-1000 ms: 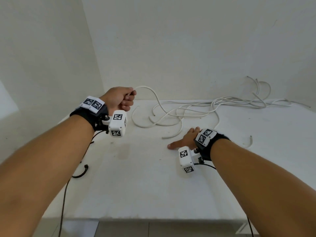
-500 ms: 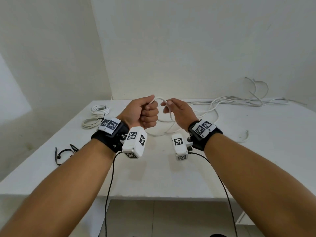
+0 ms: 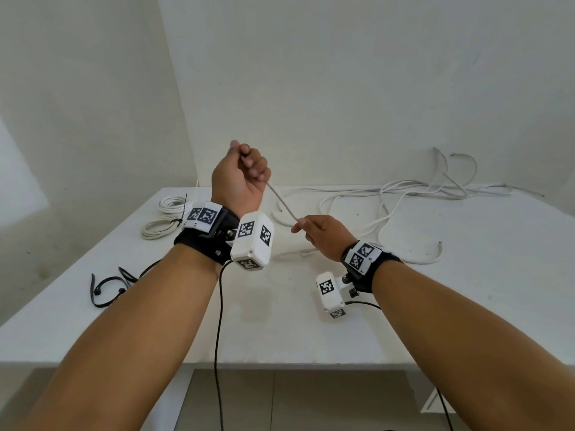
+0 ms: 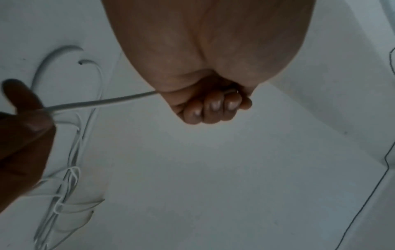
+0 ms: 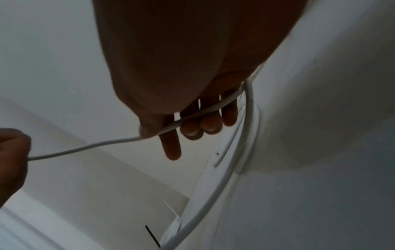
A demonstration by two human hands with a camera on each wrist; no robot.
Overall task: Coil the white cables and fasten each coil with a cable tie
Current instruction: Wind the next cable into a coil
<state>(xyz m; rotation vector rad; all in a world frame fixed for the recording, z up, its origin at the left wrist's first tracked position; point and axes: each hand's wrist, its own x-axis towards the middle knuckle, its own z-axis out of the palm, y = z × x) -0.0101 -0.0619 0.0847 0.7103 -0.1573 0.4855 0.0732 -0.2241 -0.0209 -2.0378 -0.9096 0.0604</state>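
Observation:
My left hand (image 3: 249,166) is raised above the table in a fist and grips one end of a white cable (image 3: 281,202). The cable runs straight down and to the right to my right hand (image 3: 303,227), which pinches it between thumb and fingers. From there it drops to the table (image 3: 280,331). In the left wrist view the cable (image 4: 102,101) leaves my curled fingers (image 4: 211,108). In the right wrist view the cable (image 5: 192,116) lies across my fingers (image 5: 171,148) under the thumb. Loose white cables (image 3: 404,194) sprawl over the back right.
Two tied white coils (image 3: 169,204) (image 3: 157,228) lie at the table's back left. Loose black cable ties (image 3: 105,287) lie near the left edge. Walls close the left and back sides. Black wrist-camera leads hang over the front edge.
My left hand has risen with the cable end. My right hand has drawn apart from it, down and to the right, so a straight stretch of cable now spans between them.

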